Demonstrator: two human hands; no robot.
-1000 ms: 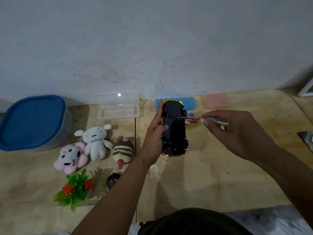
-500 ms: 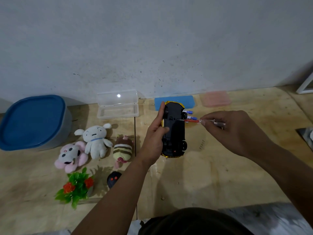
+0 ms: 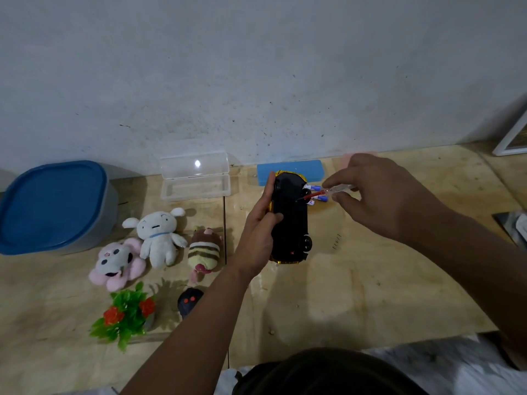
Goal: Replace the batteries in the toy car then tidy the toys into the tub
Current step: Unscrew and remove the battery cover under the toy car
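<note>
1. At the middle of the wooden floor [image 3: 342, 280], we hold the toy car [image 3: 289, 220] upside down, black underside up. Our left hand [image 3: 258, 238] grips its left flank, fingers along the side and thumb curled onto the underside.
2. Our right hand [image 3: 379, 195] pinches the clear handle of a small screwdriver [image 3: 322, 192]; its red shaft meets the underside near the far end of the car.
3. We judge the step in hand to be undoing the battery cover screw. No open compartment shows yet.
4. Batteries [image 3: 318, 195] lie on the floor just beside the car's far right wheel, partly hidden by the tool.
5. Next, we must keep the tip seated and the car steady while turning; a slip could lose the screw.
6. Tidying remains: the soft toys [image 3: 159, 238] lie near the tub [image 3: 54, 206], which has its blue lid on.
</note>
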